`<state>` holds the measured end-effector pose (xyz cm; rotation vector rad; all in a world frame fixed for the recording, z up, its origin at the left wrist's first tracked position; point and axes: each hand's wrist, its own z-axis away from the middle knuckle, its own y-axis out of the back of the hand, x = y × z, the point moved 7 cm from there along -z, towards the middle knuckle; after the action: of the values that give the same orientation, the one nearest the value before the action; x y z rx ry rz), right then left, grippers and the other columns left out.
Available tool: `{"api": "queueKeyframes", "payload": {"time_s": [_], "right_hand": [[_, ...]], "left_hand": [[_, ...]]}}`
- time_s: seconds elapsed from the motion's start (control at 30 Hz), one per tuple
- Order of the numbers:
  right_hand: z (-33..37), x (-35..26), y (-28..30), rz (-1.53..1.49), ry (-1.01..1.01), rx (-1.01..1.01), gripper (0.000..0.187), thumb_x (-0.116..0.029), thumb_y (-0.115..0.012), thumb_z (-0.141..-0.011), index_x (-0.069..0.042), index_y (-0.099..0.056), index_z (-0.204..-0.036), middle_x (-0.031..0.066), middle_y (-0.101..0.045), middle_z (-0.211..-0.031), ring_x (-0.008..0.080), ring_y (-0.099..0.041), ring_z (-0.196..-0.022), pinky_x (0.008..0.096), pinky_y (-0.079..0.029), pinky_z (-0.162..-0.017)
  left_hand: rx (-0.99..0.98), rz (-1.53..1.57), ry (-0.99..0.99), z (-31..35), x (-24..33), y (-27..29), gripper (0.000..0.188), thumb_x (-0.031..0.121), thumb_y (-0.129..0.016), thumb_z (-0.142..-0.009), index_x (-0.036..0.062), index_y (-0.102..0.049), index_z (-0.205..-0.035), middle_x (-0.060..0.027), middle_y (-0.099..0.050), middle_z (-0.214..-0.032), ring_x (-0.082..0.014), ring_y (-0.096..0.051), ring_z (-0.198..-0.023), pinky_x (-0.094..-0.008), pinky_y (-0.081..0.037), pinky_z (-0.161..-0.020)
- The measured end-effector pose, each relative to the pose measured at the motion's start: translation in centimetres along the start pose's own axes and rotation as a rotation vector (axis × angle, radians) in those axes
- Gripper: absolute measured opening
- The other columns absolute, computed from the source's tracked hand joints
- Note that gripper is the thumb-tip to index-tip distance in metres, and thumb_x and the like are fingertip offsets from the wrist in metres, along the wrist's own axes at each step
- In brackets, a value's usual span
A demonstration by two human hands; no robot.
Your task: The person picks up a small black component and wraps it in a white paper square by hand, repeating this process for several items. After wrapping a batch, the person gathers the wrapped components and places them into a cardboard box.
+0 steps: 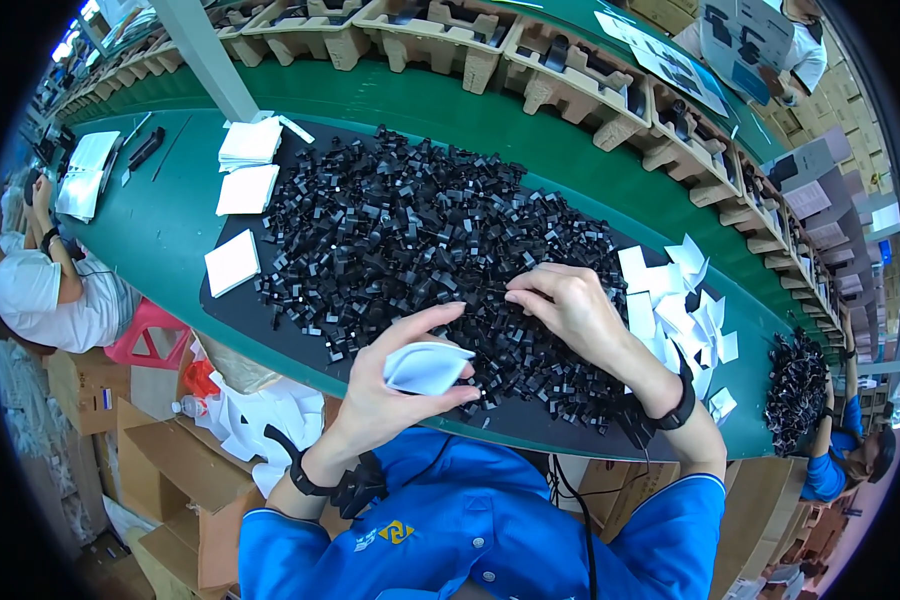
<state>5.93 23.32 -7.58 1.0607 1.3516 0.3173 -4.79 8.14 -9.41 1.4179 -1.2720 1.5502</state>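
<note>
My left hand [388,372] cups a small bent white paper piece [428,367], its thumb and forefinger spread wide beyond it. Whether it is one folded sheet or several layers I cannot tell. My right hand [570,305] reaches to a big heap of small black plastic parts [410,230], thumb and forefinger pinched together at its surface. What sits between those fingertips is too small and dark to make out. The heap spreads over a dark mat [315,345] on the green table.
Stacked white papers [248,189] lie left of the heap, loose white papers [670,310] right of it. Moulded brown trays [560,75] with black items line the far side. Co-workers sit at left [60,300] and right [840,460]. Cardboard boxes [185,470] stand below left.
</note>
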Motion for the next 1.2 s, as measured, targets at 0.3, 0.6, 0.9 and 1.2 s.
{"api": "queueKeyframes", "payload": {"time_s": [0.3, 0.6, 0.9, 1.2], "right_hand": [[6.8, -13.1, 4.9, 0.030, 0.360, 0.146, 0.017, -0.002, -0.067, -0.079, 0.003, -0.066, -0.094, 0.0138, -0.063, -0.073, 0.0192, -0.062, -0.058, 0.0269, -0.049, -0.045], [8.4, -12.0, 2.3, 0.340, 0.148, -0.425, 0.031, -0.007, -0.058, -0.075, 0.004, -0.057, -0.104, 0.0055, -0.055, -0.056, 0.0187, -0.058, -0.045, 0.0295, -0.046, -0.039], [7.2, -11.3, 0.7, 0.533, 0.222, -0.288, 0.038, -0.011, -0.058, -0.076, -0.003, -0.054, -0.113, 0.0046, -0.052, -0.050, 0.0164, -0.055, -0.039, 0.0321, -0.041, -0.033], [6.4, -10.8, 2.9, 0.535, 0.204, -0.366, 0.036, -0.012, -0.057, -0.077, -0.002, -0.055, -0.112, 0.0033, -0.053, -0.055, 0.0160, -0.056, -0.041, 0.0293, -0.040, -0.033]], "left_hand": [[-0.303, -0.274, -0.143, -0.1, 1.5, -4.2, 0.076, 0.001, -0.079, -0.065, 0.0044, -0.045, -0.133, -0.0057, -0.067, -0.088, -0.0116, -0.064, -0.084, -0.0262, -0.049, -0.080], [-0.370, -0.363, -0.150, -0.1, 1.1, -6.4, 0.073, 0.000, -0.074, -0.067, 0.0078, -0.046, -0.134, -0.0064, -0.069, -0.089, -0.0180, -0.067, -0.082, -0.0285, -0.052, -0.076], [-0.313, -0.258, -0.329, -1.0, 1.7, -5.4, 0.074, 0.001, -0.075, -0.068, 0.0003, -0.043, -0.134, -0.0090, -0.069, -0.088, -0.0194, -0.068, -0.081, -0.0295, -0.052, -0.079], [-0.202, -0.237, -0.335, -1.4, 2.2, -4.9, 0.103, 0.003, -0.079, -0.069, 0.0003, -0.009, -0.145, -0.0159, -0.068, -0.092, -0.0239, -0.068, -0.083, -0.0334, -0.053, -0.078]]}}
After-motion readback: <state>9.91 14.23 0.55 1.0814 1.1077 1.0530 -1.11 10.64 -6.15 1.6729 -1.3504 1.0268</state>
